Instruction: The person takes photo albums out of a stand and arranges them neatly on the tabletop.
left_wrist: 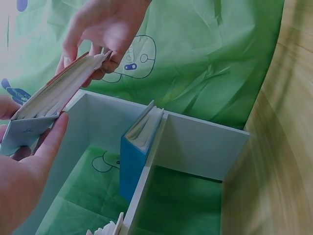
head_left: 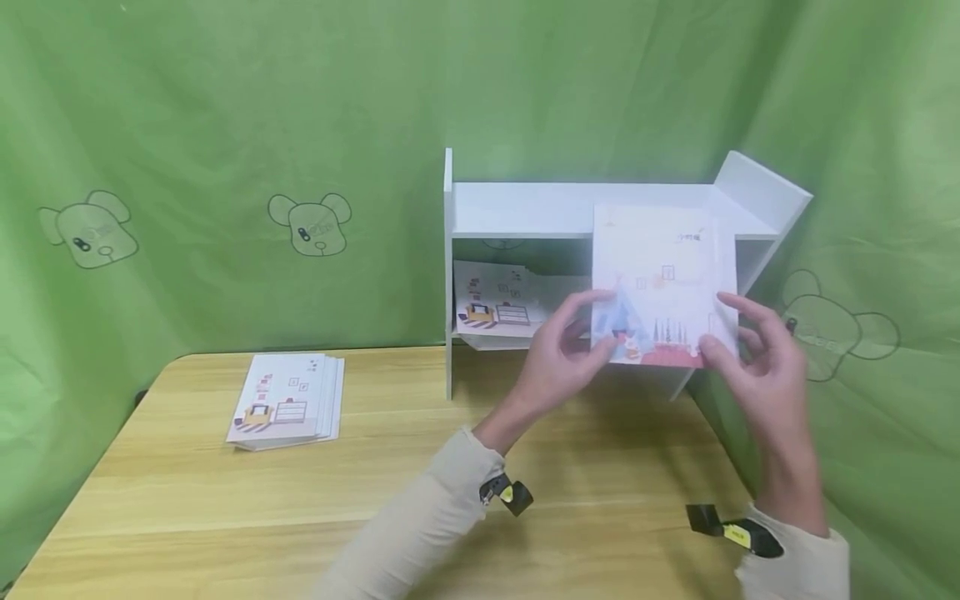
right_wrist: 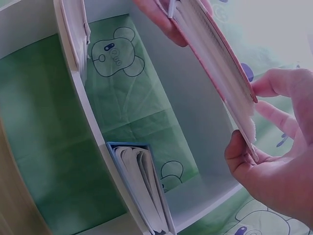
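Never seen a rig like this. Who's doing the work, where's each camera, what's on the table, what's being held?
No machine here: a person works with two bare hands, the left hand and right hand. The wide picture comes from a camera worn on the head, looking forward and down; the other two are taken from each wrist, so the scene looks tilted.

On the wooden table stand a white shelf and, to its left, what looks like a stack of pale books. The shelf holds more books; the wrist views show a blue book there too. Both hands grip a picture-covered book by its sides, in front of the shelf.
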The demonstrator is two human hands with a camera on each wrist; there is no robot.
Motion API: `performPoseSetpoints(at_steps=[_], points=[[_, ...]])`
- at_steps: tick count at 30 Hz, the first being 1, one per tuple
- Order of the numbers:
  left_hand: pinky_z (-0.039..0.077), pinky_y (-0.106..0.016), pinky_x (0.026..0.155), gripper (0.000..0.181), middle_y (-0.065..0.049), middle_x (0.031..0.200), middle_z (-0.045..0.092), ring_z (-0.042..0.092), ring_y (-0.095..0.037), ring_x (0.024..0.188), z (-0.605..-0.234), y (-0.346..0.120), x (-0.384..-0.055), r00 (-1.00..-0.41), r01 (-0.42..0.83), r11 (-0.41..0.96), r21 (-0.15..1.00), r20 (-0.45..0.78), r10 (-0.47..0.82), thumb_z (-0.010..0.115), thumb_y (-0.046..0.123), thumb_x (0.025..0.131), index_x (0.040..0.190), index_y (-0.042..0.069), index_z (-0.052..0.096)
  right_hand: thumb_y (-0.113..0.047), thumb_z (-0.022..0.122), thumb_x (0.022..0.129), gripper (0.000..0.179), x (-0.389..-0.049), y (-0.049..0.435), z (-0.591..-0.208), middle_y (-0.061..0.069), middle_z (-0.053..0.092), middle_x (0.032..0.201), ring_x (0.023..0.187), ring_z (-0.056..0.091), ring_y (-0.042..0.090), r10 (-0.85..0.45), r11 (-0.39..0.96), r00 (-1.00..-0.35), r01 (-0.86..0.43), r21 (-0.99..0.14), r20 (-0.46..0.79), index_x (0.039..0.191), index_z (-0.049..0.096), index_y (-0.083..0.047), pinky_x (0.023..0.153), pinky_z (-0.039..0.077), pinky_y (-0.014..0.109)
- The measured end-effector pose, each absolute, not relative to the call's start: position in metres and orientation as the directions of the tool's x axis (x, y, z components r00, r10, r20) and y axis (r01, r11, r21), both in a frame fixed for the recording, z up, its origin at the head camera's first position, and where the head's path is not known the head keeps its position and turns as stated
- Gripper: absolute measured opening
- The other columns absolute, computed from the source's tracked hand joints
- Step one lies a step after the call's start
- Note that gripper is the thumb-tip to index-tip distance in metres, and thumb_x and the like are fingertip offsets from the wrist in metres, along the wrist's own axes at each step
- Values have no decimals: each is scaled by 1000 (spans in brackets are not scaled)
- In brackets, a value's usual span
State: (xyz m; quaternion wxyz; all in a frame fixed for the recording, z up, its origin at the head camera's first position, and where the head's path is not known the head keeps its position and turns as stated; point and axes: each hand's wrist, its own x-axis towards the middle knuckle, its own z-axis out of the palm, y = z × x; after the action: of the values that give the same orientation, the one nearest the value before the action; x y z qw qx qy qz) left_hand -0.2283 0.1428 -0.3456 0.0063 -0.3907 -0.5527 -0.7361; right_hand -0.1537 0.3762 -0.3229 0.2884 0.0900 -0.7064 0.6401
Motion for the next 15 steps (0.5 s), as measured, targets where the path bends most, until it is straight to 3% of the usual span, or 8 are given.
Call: performPoseSetpoints(at_steps=[15], points=[[63,-34,84,52,-15,143,49,62,-22,122,-336,126,-207,-678,456,-399,796,601,423,62,-10,94,142,2,49,18,66,88,57,-144,367,-328,13,49,144,115,59,23,259,191,-801,-505,-842,540,142,55,2,82,59,22]])
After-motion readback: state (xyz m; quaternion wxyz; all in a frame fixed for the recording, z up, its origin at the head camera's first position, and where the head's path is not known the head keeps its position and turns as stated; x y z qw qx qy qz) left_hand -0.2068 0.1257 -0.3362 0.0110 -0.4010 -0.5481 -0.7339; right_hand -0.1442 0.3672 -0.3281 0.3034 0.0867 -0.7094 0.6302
